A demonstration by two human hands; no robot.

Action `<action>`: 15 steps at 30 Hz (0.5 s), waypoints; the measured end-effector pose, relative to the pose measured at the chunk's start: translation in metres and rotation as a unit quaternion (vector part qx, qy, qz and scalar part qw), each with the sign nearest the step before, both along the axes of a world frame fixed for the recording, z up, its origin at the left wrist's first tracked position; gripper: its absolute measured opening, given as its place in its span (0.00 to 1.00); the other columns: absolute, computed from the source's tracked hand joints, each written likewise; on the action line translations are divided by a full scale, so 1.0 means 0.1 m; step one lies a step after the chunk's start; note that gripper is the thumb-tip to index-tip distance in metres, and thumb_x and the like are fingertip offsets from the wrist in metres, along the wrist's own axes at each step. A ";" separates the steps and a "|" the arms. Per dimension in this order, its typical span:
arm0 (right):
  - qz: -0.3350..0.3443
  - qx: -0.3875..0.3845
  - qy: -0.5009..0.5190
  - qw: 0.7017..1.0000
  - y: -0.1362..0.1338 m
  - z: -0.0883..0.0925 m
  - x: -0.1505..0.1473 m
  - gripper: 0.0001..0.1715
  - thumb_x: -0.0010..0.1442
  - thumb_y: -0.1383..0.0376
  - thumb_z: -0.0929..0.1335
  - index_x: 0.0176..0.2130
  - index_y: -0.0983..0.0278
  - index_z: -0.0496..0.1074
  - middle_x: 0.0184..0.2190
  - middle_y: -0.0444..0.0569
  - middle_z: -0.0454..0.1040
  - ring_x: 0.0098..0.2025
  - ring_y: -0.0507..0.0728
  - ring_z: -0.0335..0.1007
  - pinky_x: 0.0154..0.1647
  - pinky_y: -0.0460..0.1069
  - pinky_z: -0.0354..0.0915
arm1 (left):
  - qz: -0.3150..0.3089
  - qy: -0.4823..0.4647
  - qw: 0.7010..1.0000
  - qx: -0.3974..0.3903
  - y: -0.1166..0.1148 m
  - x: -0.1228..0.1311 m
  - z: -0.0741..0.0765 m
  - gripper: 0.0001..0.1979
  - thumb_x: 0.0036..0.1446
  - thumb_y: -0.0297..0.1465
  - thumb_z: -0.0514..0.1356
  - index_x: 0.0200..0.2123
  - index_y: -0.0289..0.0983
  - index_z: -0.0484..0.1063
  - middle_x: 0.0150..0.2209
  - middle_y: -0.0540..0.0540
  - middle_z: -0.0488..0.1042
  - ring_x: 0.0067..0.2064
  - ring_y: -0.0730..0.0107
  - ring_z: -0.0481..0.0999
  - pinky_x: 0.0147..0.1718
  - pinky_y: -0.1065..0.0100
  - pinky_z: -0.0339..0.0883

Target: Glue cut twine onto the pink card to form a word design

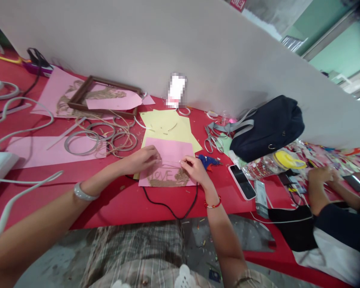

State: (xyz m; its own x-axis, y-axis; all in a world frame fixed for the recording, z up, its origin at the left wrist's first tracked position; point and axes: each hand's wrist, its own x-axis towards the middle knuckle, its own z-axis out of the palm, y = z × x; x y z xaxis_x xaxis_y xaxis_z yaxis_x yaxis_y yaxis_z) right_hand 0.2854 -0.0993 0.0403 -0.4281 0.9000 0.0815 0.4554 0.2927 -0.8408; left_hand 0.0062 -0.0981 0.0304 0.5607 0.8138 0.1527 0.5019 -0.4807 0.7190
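My left hand (141, 159) and my right hand (196, 170) rest on a pink paper sheet (171, 152), their fingertips pinching what looks like a thin strand of twine (171, 164) stretched between them. Below the strand, brown twine forms the word "LOVE" (159, 175) on the sheet, with a denser brown patch of twine or glue to its right. A yellow paper sheet (168, 128) lies partly under the pink one. A blue hot glue gun (209, 162) sits just beyond my right hand, its black cord (168, 207) looping across the red table (228, 204).
Loose twine coils (123, 140), a wooden frame (103, 96) and pink sheets lie to the far left. Scissors (213, 139), a phone (242, 182) and a dark bag (268, 128) are to the right. A co-worker's hand (321, 175) works at the right, beside scattered craft materials.
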 end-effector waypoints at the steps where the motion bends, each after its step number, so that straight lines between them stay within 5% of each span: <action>1: 0.001 -0.002 -0.004 1.000 0.00 0.00 0.00 0.14 0.61 0.56 0.66 0.28 0.60 0.68 0.25 0.44 0.67 0.31 0.55 0.62 0.34 0.50 0.58 | -0.005 0.003 1.000 -0.004 0.01 0.00 -0.02 0.15 0.68 0.41 0.54 0.39 0.37 0.75 0.43 0.41 0.74 0.45 0.60 0.76 0.50 0.61 0.71; 15: 0.009 -0.002 -0.045 0.999 0.04 -0.04 0.01 0.12 0.60 0.60 0.66 0.26 0.61 0.66 0.24 0.43 0.67 0.30 0.53 0.60 0.34 0.49 0.58 | -0.022 0.007 1.000 -0.010 0.01 -0.02 -0.03 0.17 0.67 0.44 0.58 0.38 0.37 0.77 0.43 0.42 0.74 0.42 0.62 0.77 0.47 0.63 0.70</action>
